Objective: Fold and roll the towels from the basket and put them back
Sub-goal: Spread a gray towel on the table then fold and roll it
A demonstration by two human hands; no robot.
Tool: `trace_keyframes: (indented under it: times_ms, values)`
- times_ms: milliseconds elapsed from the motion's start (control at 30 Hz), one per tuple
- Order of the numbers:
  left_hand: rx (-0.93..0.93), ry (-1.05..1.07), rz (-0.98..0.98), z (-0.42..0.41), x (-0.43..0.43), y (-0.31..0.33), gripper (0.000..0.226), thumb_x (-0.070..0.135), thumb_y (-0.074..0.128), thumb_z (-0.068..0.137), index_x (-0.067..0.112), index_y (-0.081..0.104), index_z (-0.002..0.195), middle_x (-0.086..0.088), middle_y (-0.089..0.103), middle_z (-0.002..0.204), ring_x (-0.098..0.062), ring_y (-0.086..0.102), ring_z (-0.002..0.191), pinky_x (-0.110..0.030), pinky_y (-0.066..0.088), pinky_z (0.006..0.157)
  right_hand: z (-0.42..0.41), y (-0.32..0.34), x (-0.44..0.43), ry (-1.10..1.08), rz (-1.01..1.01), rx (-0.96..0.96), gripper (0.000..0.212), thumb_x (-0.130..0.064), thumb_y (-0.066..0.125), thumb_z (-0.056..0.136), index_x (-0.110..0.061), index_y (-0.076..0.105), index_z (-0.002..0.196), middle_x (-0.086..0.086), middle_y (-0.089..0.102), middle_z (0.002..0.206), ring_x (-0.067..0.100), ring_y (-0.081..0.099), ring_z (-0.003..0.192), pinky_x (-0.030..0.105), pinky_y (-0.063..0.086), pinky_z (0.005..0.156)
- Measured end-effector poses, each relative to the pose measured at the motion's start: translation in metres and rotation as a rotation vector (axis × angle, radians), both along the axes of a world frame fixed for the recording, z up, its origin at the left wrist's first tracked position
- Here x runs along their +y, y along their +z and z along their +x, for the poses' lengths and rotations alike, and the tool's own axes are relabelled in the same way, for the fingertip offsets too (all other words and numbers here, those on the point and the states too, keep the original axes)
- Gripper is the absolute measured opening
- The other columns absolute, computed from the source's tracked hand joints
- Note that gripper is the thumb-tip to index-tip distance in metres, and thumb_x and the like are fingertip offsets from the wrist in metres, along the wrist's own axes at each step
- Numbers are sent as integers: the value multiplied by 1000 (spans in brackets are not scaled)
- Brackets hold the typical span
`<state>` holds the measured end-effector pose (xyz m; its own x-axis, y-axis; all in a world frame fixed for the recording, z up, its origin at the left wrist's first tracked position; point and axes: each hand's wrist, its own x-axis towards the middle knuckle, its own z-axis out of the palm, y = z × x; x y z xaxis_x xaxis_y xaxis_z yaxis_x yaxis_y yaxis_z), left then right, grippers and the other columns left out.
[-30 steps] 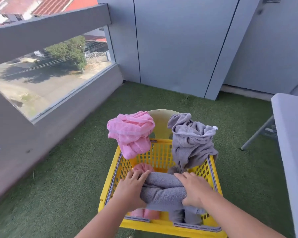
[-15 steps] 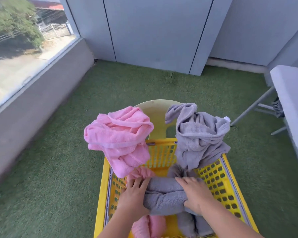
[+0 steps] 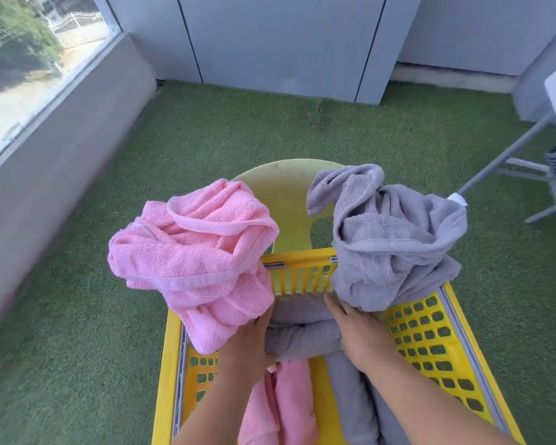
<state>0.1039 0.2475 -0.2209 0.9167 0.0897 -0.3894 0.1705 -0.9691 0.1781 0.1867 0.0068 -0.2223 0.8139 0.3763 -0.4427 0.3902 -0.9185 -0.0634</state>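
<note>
My left hand (image 3: pixel 247 345) and right hand (image 3: pixel 360 335) clasp the grey roll (image 3: pixel 302 342).
Fingers (image 3: pixel 337 309) curl round its ends; it's now nearer the basket's (image 3: pixel 170 348) far wall.

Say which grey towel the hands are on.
The crosswise grey roll, between left hand and right hand; the lengthwise roll lies beneath, the crumpled towel drapes the basket rim.
</note>
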Motion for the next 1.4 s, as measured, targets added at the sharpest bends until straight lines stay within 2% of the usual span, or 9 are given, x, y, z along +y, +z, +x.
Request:
trace_keyframes:
  times_ms: [167,300,400,533,700,900,1100,1267,1400]
  values:
    - [5,-6,95,0,-6,-3,134,67,84,47,33,19,159,0,51,146,-27,57,124,-42,53,92,1,-2,4,-10,-40,16,107,-17,70,76,-30,0,155,-5,16,161,32,31,142,52,37,106]
    - [-9,7,52,-4,-8,11,122,60,76,71,36,-6,158,4,24,162,-27,34,144,-43,44,103,-3,7,2,-26,-28,24,105,-17,69,76,-32,1,154,-1,19,160,37,36,137,49,43,103]
    - [-37,35,19,-21,-14,27,116,52,77,74,39,-2,157,1,21,162,-29,30,146,-46,43,104,-17,24,-4,31,-28,11,102,-21,72,76,-28,7,155,6,20,160,40,27,141,54,33,111]
    - [-29,33,-61,-48,-28,53,88,43,62,87,38,7,156,2,12,163,-26,7,153,-48,23,119,-48,54,-13,45,33,57,90,-20,60,86,-28,4,156,4,6,164,26,13,148,43,27,117]
    - [-30,-153,-194,-64,-40,98,79,47,53,83,44,16,152,15,26,151,-17,22,143,-40,27,116,-76,112,-32,-39,145,88,78,-32,54,90,-30,10,155,-3,11,162,21,14,148,36,35,113]
    - [-268,-224,-303,-15,-49,174,71,48,54,86,36,30,151,15,35,145,-14,30,136,-34,37,110,-69,195,-67,-134,220,-158,73,-52,45,84,-30,26,151,-6,32,148,20,30,140,32,37,108]
    - [-405,-177,-324,78,-74,229,91,45,70,78,34,22,154,8,32,147,-23,33,132,-35,36,108,1,239,-98,-168,289,-302,84,-57,57,78,-34,19,149,-6,24,151,19,26,138,35,42,103]
    - [-176,-190,-109,156,-78,228,130,51,82,61,51,-12,150,-3,11,161,-35,20,143,-49,38,109,77,237,-115,-190,317,-195,120,-63,72,62,-45,-7,150,-5,-1,161,28,11,146,49,37,109]
    - [46,-109,-284,179,-85,198,147,46,88,52,53,-22,148,-3,18,162,-35,36,139,-45,39,108,111,208,-117,-186,355,7,139,-58,84,56,-47,-20,147,-7,-14,162,31,7,149,55,31,112]
